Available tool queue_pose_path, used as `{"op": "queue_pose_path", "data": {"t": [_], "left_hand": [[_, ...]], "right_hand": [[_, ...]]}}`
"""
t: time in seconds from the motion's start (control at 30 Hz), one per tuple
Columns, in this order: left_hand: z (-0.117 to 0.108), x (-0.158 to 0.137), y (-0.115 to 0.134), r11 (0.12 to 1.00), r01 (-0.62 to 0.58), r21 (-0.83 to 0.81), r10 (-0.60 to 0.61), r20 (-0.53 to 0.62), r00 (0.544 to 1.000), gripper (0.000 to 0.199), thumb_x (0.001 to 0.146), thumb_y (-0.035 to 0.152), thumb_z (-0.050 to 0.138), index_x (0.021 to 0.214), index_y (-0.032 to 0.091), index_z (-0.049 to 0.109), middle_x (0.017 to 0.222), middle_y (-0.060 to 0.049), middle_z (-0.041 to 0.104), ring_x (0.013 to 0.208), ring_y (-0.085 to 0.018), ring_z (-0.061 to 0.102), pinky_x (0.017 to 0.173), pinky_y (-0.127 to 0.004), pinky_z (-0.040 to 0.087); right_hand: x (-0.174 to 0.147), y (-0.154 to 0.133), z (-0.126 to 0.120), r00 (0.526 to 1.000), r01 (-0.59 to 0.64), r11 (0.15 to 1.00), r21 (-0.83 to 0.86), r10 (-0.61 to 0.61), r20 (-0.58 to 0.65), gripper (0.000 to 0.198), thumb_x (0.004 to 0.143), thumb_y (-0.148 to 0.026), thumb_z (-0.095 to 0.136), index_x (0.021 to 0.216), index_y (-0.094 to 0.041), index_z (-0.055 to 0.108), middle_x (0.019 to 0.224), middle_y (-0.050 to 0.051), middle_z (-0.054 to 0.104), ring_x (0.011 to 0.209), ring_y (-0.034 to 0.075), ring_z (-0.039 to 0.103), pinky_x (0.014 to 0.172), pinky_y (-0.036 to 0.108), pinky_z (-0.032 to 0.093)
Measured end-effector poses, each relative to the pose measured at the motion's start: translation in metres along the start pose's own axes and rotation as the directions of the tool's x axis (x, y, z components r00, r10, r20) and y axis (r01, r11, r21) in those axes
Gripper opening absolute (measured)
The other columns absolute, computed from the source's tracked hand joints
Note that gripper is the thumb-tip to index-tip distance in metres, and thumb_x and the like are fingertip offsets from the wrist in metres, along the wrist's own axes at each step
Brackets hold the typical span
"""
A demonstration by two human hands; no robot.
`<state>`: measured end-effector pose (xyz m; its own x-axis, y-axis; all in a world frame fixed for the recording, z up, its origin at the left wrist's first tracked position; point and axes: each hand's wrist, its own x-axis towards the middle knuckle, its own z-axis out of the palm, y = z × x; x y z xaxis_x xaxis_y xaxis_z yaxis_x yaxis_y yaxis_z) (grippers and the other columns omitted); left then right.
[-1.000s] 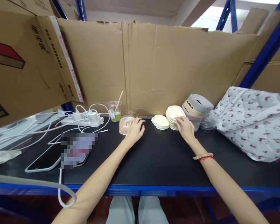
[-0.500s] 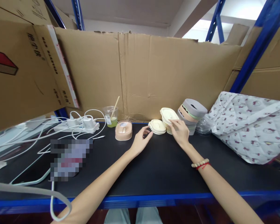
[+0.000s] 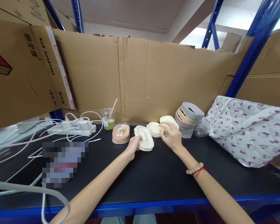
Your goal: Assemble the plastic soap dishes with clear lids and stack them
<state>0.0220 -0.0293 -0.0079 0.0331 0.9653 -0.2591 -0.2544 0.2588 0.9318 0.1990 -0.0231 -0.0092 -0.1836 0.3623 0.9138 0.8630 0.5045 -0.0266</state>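
Observation:
My left hand (image 3: 132,148) is closed on a cream lid (image 3: 144,138), thumb on top, held tilted above the black tabletop. My right hand (image 3: 171,138) is a little blurred, its fingers apart and bent, just in front of the cream containers; I see nothing in it. A low stack of cream lids (image 3: 154,129) lies between the two hands. Behind my right fingers stands a taller cream stack (image 3: 169,120), partly hidden by them. To the left of the held lid sits a peach lidded box (image 3: 120,133) with a clear cover.
Grey, peach and green oval containers (image 3: 189,119) lean in a stack at right, beside clear plastic (image 3: 201,128) and a patterned white bag (image 3: 249,130). A plastic cup (image 3: 109,119) with a straw stands at back left, near a power strip (image 3: 72,128) and tangled cables. Cardboard (image 3: 140,81) walls the back.
My left hand has taken hold of a cream lid that was on the taller stack at my right hand. My right hand has drawn slightly left and down, off that stack's top.

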Motion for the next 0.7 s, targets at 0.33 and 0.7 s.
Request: {"op": "queue_pose_path", "data": {"t": [0.33,0.7], "left_hand": [[0.006,-0.007,-0.011,0.98,0.191,0.046,-0.196,0.133,0.972,0.013,0.066,0.02,0.051,0.072,0.014,0.061,0.057,-0.004,0.064,0.055,-0.016,0.06,0.051,-0.022,0.044],[0.006,-0.006,-0.014,0.987,0.143,0.068,-0.151,0.137,0.979,0.022,0.047,0.005,0.044,0.064,0.019,0.045,0.048,0.006,0.046,0.045,-0.009,0.044,0.045,-0.018,0.035]], "right_hand": [[0.002,0.095,-0.048,0.876,-0.475,0.835,-0.279,0.418,-0.242,0.053,0.083,-0.043,0.038,0.129,-0.017,0.044,0.14,0.017,0.038,0.134,0.032,0.028,0.103,0.054,0.03],[0.003,0.093,-0.045,0.838,-0.508,0.856,-0.094,0.467,-0.283,0.03,0.078,-0.041,0.05,0.099,-0.02,0.057,0.12,0.014,0.049,0.117,0.029,0.046,0.096,0.047,0.039]]}}
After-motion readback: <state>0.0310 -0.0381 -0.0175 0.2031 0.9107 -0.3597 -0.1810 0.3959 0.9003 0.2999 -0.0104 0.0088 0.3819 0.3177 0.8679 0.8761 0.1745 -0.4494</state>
